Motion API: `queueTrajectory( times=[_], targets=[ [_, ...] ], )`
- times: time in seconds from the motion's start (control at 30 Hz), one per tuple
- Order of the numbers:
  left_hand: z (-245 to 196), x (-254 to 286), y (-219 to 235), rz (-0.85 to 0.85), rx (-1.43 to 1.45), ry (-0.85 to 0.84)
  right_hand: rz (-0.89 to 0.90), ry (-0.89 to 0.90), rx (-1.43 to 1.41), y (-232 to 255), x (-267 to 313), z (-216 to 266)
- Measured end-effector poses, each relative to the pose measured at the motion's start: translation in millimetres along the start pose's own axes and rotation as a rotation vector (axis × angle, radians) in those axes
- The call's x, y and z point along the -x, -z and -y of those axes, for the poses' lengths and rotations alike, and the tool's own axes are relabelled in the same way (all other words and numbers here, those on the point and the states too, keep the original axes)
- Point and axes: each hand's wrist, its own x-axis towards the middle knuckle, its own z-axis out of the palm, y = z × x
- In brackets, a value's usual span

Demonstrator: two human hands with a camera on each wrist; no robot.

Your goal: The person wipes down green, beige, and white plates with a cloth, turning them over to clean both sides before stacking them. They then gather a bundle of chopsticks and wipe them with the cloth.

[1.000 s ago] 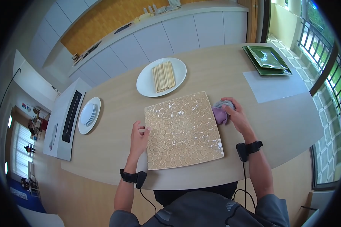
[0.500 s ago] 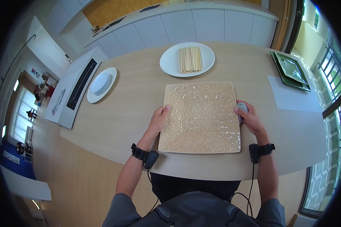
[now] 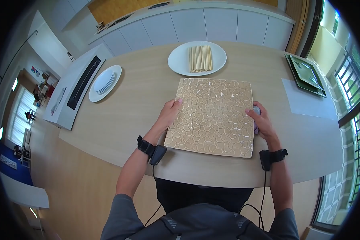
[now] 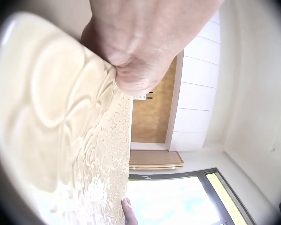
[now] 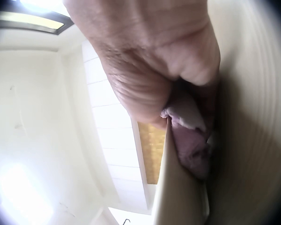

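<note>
Both hands hold a square beige plate [image 3: 212, 118] with a raised curl pattern over the near part of the table. The left hand [image 3: 170, 116] grips its left edge, thumb on top; in the left wrist view that hand [image 4: 136, 51] lies over the rim, its other fingers hidden. At the right edge the right hand [image 3: 264, 122] has its thumb on the plate's face and a purple-grey cloth [image 3: 256, 110] in the same grip. The right wrist view shows the cloth [image 5: 192, 140] bunched between the hand [image 5: 154, 61] and the plate's underside.
Behind the plate, a white oval plate [image 3: 180, 60] bears a row of pale sticks [image 3: 200, 59]. Small white plates [image 3: 104, 81] are stacked on another oval plate [image 3: 115, 83] at the left. Green square plates [image 3: 307, 72] stand at the back right, near a white sheet [image 3: 304, 100].
The left hand came onto the plate's left edge, and the right hand with the cloth moved to its right edge. Lately the plate has turned slightly. The head view has shifted.
</note>
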Motion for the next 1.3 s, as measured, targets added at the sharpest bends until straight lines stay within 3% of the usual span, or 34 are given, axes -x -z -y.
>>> queueTrajectory(
  times=[0.27, 0.7, 0.93, 1.13, 1.2, 1.23, 1.3],
  targets=[
    [-6, -3, -11, -0.019, 0.026, -0.004, -0.022, 0.024, -0.173, -10, 7, 7],
    [24, -31, -11, -0.012, -0.018, -0.001, -0.020, 0.043, -0.161, -5, 5, 7],
    [10, -28, -9, -0.004, -0.080, 0.015, -0.032, 0.046, -0.176, -6, 6, 7],
    [-18, -16, -5, -0.013, -0.391, 0.024, -0.028, 0.046, -0.178, -2, 3, 4],
    [-27, -9, -4, -0.071, -0.660, -0.056, -0.022, 0.043, -0.174, -3, 4, 6],
    [-35, -2, -5, -0.076, -0.655, -0.050, -0.024, 0.048, -0.183, -3, 4, 7],
    [-50, 9, -11, -0.263, -0.633, -0.042, -0.017, 0.047, -0.184, -4, 6, 9]
  ],
)
